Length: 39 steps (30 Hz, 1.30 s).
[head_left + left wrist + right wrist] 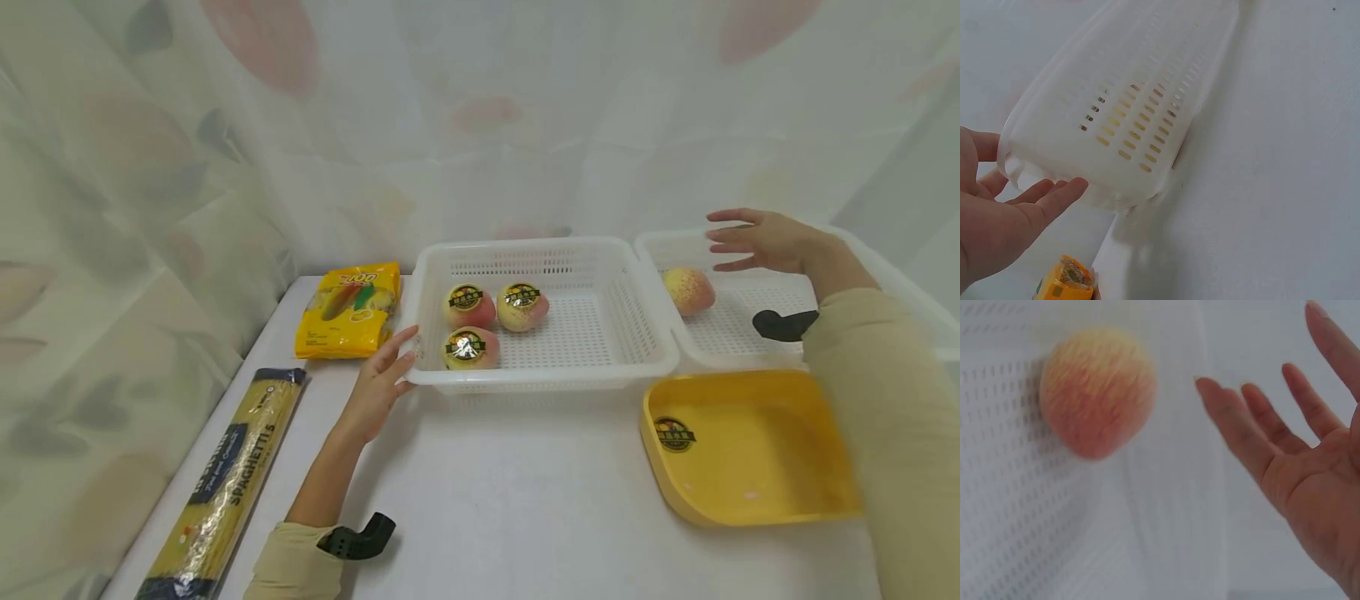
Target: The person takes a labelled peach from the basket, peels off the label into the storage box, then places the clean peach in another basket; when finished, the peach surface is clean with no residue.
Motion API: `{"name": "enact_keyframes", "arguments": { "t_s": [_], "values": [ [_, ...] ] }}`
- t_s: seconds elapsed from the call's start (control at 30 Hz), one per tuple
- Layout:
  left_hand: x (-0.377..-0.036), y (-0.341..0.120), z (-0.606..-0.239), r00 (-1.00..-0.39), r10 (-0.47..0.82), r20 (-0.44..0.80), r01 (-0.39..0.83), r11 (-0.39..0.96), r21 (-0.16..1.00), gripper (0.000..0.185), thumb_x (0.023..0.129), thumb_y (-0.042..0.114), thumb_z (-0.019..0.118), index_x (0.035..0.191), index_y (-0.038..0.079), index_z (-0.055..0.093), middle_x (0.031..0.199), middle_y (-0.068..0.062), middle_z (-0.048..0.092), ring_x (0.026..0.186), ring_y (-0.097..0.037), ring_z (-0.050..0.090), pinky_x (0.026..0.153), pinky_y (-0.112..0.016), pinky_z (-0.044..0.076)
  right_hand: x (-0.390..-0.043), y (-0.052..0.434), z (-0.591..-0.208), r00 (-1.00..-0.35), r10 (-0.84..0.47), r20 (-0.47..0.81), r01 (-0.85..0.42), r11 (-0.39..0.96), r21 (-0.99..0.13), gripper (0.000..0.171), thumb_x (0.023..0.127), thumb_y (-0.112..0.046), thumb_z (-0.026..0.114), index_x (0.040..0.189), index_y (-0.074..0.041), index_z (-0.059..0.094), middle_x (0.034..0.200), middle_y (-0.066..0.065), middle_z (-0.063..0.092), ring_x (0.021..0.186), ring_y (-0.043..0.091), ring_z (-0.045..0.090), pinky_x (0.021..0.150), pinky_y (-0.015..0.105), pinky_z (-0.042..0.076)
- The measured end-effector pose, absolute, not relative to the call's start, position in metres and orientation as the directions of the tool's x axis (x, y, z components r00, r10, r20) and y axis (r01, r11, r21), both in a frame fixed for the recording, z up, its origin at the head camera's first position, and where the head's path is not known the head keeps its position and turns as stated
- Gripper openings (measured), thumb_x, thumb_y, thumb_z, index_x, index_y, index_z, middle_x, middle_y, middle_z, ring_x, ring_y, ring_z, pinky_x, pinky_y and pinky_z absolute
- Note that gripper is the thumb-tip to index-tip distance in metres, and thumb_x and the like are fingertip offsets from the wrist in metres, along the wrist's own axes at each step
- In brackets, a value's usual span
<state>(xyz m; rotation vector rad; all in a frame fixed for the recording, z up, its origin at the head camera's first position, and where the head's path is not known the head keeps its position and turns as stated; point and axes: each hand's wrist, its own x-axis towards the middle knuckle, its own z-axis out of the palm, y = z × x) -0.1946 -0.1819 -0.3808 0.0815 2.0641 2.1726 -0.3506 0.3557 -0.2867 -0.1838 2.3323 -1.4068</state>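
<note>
My left hand (375, 396) holds the left corner of a white plastic basket (540, 377). In the left wrist view, its fingers (1063, 197) lie on both sides of the rim. Three pink-and-yellow peaches lie in the left part of this basket; two are a rear peach (523, 308) and a front peach (471, 348), both with round black labels. My right hand (772, 242), fingers spread and holding nothing, hovers over a second white basket (738, 362). One peach (688, 291) sits at that basket's left side, apart from the fingers.
A yellow bin (750, 450) stands in front of the right basket, partly hidden by my right sleeve. On the left lie a yellow snack bag (348, 312) and a long spaghetti pack (232, 475). Patterned curtains (525, 125) hang behind the white table (525, 483).
</note>
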Motion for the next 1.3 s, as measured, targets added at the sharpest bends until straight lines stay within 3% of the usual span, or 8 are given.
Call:
{"name": "enact_keyframes", "arguments": {
  "t_s": [0.13,0.33,0.53,0.83,1.07,1.3],
  "values": [
    [-0.195,-0.183,-0.382,-0.989,0.137,-0.054,-0.063,-0.061,0.996,0.048,0.103,0.011,0.041,0.150,0.010,0.030,0.155,-0.007,0.021,0.131,-0.031,0.034,0.096,-0.032,0.046,-0.348,0.327,-0.269,-0.912,-0.377,-0.163,-0.009,0.415,-0.910,0.058,0.099,-0.020,0.053,0.149,-0.018,0.023,0.148,0.014,0.023,0.108,0.005,0.052,0.083,0.031,0.053],
    [-0.195,-0.182,-0.382,-0.990,0.136,-0.039,-0.048,-0.066,0.997,0.048,0.103,0.013,0.042,0.150,0.009,0.030,0.156,-0.006,0.018,0.130,-0.033,0.034,0.095,-0.031,0.047,-0.350,0.280,-0.270,-0.863,-0.495,-0.098,-0.062,0.297,-0.953,0.050,0.098,-0.008,0.053,0.143,-0.016,0.033,0.138,0.007,0.036,0.115,0.017,0.049,0.089,0.037,0.051],
    [-0.196,-0.179,-0.383,-0.990,0.136,-0.025,-0.037,-0.088,0.995,0.048,0.103,0.011,0.043,0.149,0.009,0.031,0.155,-0.006,0.021,0.129,-0.036,0.034,0.092,-0.030,0.048,-0.361,0.238,-0.284,-0.799,-0.595,-0.092,-0.091,0.271,-0.958,0.054,0.096,-0.002,0.055,0.144,-0.006,0.030,0.142,0.014,0.034,0.114,0.022,0.050,0.098,0.050,0.040],
    [-0.198,-0.174,-0.385,-0.991,0.131,-0.010,-0.022,-0.084,0.996,0.047,0.103,0.011,0.043,0.148,0.008,0.032,0.155,-0.006,0.020,0.128,-0.035,0.035,0.090,-0.028,0.049,-0.376,0.184,-0.303,-0.765,-0.623,-0.163,-0.135,0.403,-0.905,0.060,0.091,-0.008,0.065,0.142,-0.007,0.036,0.142,0.017,0.037,0.121,0.031,0.046,0.098,0.044,0.044],
    [-0.198,-0.169,-0.384,-0.992,0.121,-0.023,-0.033,-0.084,0.996,0.047,0.102,0.009,0.043,0.148,0.008,0.033,0.152,-0.010,0.026,0.127,-0.035,0.037,0.088,-0.027,0.049,-0.381,0.161,-0.319,-0.739,-0.620,-0.264,-0.103,0.491,-0.865,0.063,0.087,-0.006,0.069,0.141,-0.006,0.037,0.145,0.021,0.030,0.133,0.036,0.030,0.100,0.050,0.040],
    [-0.197,-0.166,-0.383,-0.992,0.119,-0.034,-0.042,-0.066,0.997,0.047,0.102,0.009,0.042,0.148,0.009,0.033,0.152,-0.010,0.027,0.128,-0.035,0.037,0.092,-0.033,0.048,-0.382,0.138,-0.333,-0.727,-0.611,-0.314,-0.152,0.589,-0.794,0.073,0.080,-0.004,0.075,0.143,-0.008,0.037,0.147,0.019,0.029,0.133,0.036,0.029,0.097,0.050,0.042]
  ]
}}
